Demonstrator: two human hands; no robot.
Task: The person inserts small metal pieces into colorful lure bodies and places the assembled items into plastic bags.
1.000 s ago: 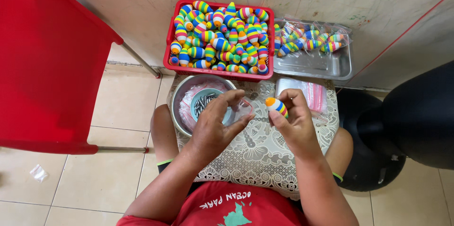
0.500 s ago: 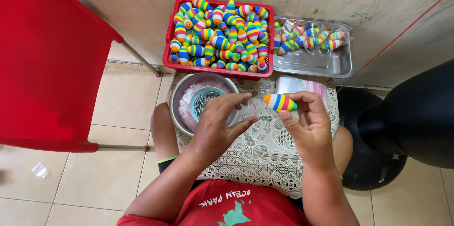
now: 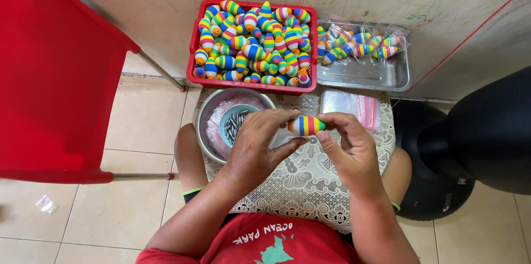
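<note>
Striped float (image 3: 306, 125): lying level between both hands above the lace-covered lap board (image 3: 310, 181), right hand (image 3: 347, 145) pinching its right end, left hand (image 3: 255, 145) closing fingertips on its left end, which is hiding there. Metal bowl (image 3: 210, 110) is sitting partly under the left hand; its small inner cup is holding what are possibly metal pins. Red basket (image 3: 251, 83) of floats and steel tray (image 3: 365, 76) are lining the wall.

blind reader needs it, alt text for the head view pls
Both hands, left and right, hold a striped float over a lace-covered lap. Beyond are a red basket of floats, a metal tray and a bowl.
</note>
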